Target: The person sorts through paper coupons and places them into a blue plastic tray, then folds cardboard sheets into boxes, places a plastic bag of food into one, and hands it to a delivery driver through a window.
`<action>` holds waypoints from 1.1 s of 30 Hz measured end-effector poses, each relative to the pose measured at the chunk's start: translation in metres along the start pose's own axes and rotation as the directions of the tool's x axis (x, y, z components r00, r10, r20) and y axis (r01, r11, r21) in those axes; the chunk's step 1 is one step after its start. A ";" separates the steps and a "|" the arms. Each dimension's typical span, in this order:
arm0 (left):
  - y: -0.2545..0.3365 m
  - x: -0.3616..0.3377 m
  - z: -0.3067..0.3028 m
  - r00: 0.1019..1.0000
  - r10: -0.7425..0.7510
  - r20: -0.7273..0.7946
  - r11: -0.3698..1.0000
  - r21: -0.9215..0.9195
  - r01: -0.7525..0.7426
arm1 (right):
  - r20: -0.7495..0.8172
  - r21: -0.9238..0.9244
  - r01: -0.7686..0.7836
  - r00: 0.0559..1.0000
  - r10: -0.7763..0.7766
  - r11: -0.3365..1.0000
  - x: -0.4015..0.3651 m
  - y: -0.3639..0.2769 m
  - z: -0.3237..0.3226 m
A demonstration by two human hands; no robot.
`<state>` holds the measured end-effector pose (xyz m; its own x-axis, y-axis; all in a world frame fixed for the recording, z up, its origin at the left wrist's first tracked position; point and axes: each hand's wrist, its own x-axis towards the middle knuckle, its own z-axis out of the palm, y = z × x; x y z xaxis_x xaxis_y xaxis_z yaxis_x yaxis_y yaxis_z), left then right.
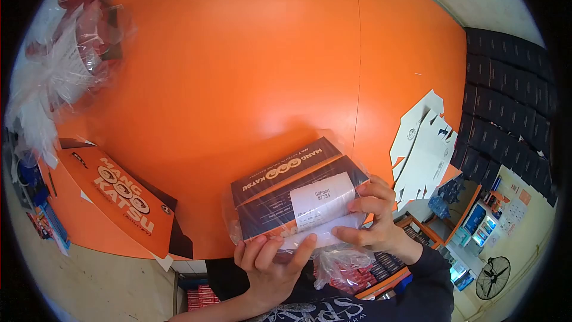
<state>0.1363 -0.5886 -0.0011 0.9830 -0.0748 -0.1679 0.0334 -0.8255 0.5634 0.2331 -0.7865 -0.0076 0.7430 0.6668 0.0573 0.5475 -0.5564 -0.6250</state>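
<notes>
A dark food box [262,214] with orange and white lettering lies inside a clear plastic bag [342,262] at the table's near edge. A white printed receipt [322,200] marked GoFood rests against its side, its lower part curled. My left hand [271,265] grips the bagged box along its near lower edge, thumb by the receipt's bottom. My right hand [375,217] is closed on the right end, with fingers over the box corner and the receipt's edge. The bag's gathered end hangs below, between my hands.
Flat orange Mang Katsu cartons [119,197] lie at the left, with clear plastic bags [77,71] behind them. White flat cartons [423,149] are at the right edge of the orange table [238,53]. Black boxes [506,83] are stacked beyond; a fan [493,277] stands lower right.
</notes>
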 end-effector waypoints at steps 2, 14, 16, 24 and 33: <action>0.000 -0.001 0.001 1.000 0.007 -0.002 1.000 -0.009 -0.007 | -0.005 -0.005 0.005 1.000 -0.005 1.000 -0.002 0.000 0.000; -0.013 0.021 -0.015 0.988 0.141 0.056 0.961 -0.246 -0.123 | -0.011 0.012 -0.144 0.989 0.144 0.989 0.000 -0.009 0.000; -0.002 0.023 -0.057 0.991 0.113 0.068 0.898 -0.434 -0.073 | -0.072 0.027 -0.104 0.992 0.106 0.994 -0.003 -0.013 -0.002; 0.059 -0.054 -0.212 0.693 0.416 -0.589 0.124 -0.718 -0.684 | -0.001 -0.219 -0.090 0.996 0.092 0.972 -0.034 -0.057 -0.002; 0.081 -0.114 -0.240 0.397 0.511 -0.762 -0.034 -0.479 -0.877 | -0.117 -0.315 -0.050 0.993 0.013 0.948 -0.035 -0.039 0.040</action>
<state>0.0704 -0.5125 0.2575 0.5450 -0.0250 0.8381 -0.7767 0.3615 0.5158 0.1702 -0.7687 -0.0163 0.7903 0.5967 0.1395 0.6030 -0.7169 -0.3499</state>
